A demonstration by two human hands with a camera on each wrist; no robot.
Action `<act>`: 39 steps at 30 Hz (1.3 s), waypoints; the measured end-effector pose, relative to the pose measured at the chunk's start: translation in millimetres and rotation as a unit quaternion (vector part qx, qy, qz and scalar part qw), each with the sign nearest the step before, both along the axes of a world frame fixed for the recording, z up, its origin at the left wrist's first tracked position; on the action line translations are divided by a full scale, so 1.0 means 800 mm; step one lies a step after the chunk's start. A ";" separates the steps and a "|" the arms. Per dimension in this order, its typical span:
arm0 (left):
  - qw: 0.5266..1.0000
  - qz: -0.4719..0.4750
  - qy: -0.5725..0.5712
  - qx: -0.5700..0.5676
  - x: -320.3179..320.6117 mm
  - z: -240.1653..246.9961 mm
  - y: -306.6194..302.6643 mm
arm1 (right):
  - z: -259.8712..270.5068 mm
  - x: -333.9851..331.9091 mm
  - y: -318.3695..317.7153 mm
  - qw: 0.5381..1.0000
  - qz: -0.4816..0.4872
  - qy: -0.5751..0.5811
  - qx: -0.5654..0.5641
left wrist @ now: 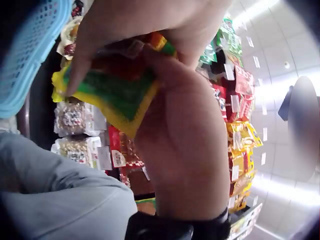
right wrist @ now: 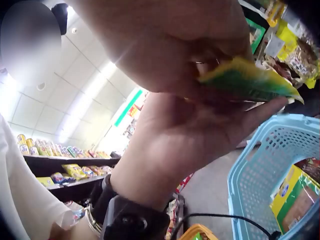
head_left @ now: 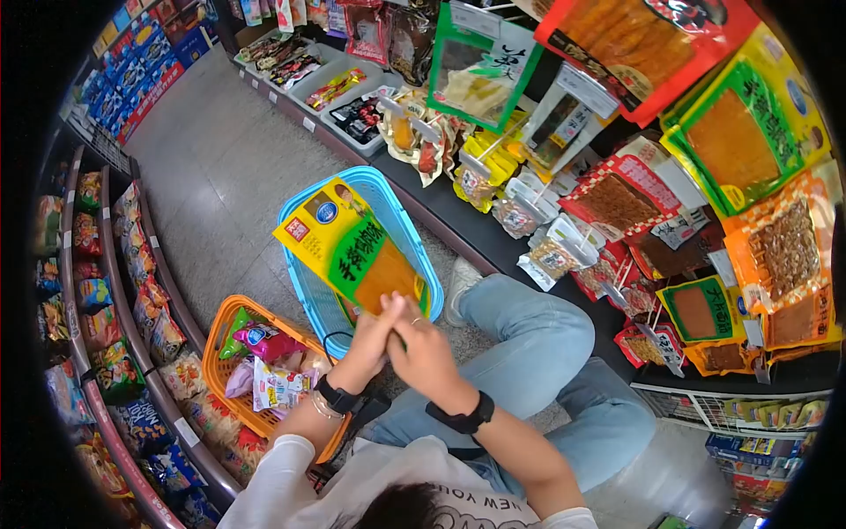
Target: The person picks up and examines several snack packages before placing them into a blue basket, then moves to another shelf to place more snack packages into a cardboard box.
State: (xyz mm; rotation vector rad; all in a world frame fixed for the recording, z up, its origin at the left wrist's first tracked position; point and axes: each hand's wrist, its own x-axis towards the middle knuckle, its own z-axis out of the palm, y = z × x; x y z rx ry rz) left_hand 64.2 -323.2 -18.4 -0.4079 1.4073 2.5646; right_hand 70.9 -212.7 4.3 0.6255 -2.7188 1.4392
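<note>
A yellow and green packet (head_left: 357,251) with an orange-brown lower part is held over the blue basket (head_left: 401,207). Both hands meet at its near end. The left hand (head_left: 370,339) grips it from the left, and the right hand (head_left: 423,353), with a ring, grips it close beside. In the left wrist view the packet (left wrist: 112,90) lies between the left hand (left wrist: 145,22) and the right hand (left wrist: 182,115). The right wrist view shows the packet (right wrist: 250,82) edge-on, the left hand (right wrist: 185,135) below it and the right hand (right wrist: 175,45) above. Some fingertips are hidden.
Another yellow-green packet (right wrist: 295,200) lies inside the blue basket. An orange basket (head_left: 211,361) with snack bags stands left of it. Hanging packets (head_left: 723,141) line the right side, near the bent knee (head_left: 538,326). Snack shelves (head_left: 115,291) run along the left.
</note>
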 end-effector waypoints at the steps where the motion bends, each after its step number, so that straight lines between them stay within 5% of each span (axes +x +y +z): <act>1: 0.999 0.045 -0.023 0.021 0.000 -0.007 -0.008 | -0.007 0.003 -0.009 1.000 0.016 0.000 0.004; 3: 0.987 0.128 -0.092 0.035 0.000 -0.026 -0.030 | -0.023 -0.001 -0.017 0.998 0.051 -0.030 -0.010; 5: 0.989 0.098 -0.109 -0.004 -0.002 -0.049 -0.062 | -0.047 -0.011 -0.020 0.991 0.088 -0.086 -0.049; 9: 0.988 0.050 -0.145 0.019 -0.006 -0.077 -0.119 | -0.108 -0.058 -0.028 0.992 -0.033 -0.115 -0.036; 11: 0.984 0.004 -0.171 0.044 -0.010 -0.075 -0.142 | -0.148 -0.083 -0.033 0.954 -0.027 -0.261 -0.144; 13: 0.975 -0.017 -0.208 0.072 -0.014 -0.092 -0.157 | -0.154 -0.099 -0.038 0.867 -0.039 -0.410 -0.280; 17: 0.956 -0.022 -0.283 0.072 -0.025 -0.154 -0.170 | -0.236 -0.112 -0.020 0.833 -0.041 -0.513 -0.202; 25: 0.951 -0.039 -0.293 -0.092 -0.058 -0.247 -0.150 | -0.272 -0.122 -0.020 0.941 -0.095 -0.299 -0.129; 37: 0.834 -0.154 -0.481 -0.224 -0.067 -0.260 -0.136 | -0.309 -0.104 -0.041 0.915 0.020 -0.401 0.037; 39: 0.858 -0.148 -0.451 -0.197 -0.065 -0.254 -0.139 | -0.305 -0.105 -0.041 0.924 -0.006 -0.383 0.000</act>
